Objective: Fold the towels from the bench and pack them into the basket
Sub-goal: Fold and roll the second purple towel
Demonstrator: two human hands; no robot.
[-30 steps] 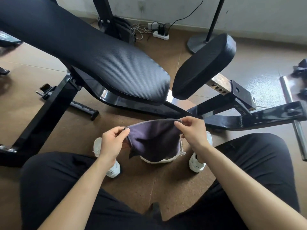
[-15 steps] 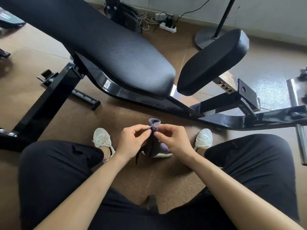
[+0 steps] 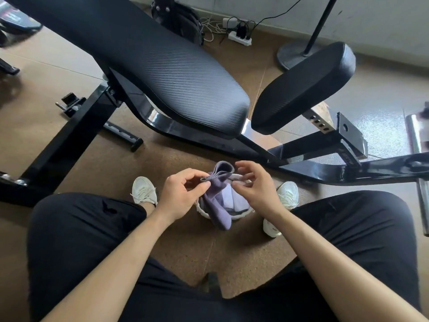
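A purple-grey towel (image 3: 217,203), folded over on itself, hangs above a small white basket (image 3: 201,211) on the floor between my feet. My left hand (image 3: 182,196) pinches the towel's gathered top corners between thumb and fingers. My right hand (image 3: 255,188) hovers just to the right of the fold, with its fingers loosely spread and apart from the cloth. A paler folded towel (image 3: 234,201) shows inside the basket, which is mostly hidden by the hanging towel and my hands. The black padded bench (image 3: 162,63) slants across the top of the view with no towel on it.
The bench's black steel frame (image 3: 313,156) runs across the floor just beyond my hands. A separate black pad (image 3: 304,87) sits right of the bench. A round stand base (image 3: 292,54) and a power strip (image 3: 239,39) with cables lie by the far wall. My white shoes (image 3: 144,190) flank the basket.
The towel was stretched wide between both hands, then its corners were brought together. Now my left hand holds the corners alone and my right hand has let go.
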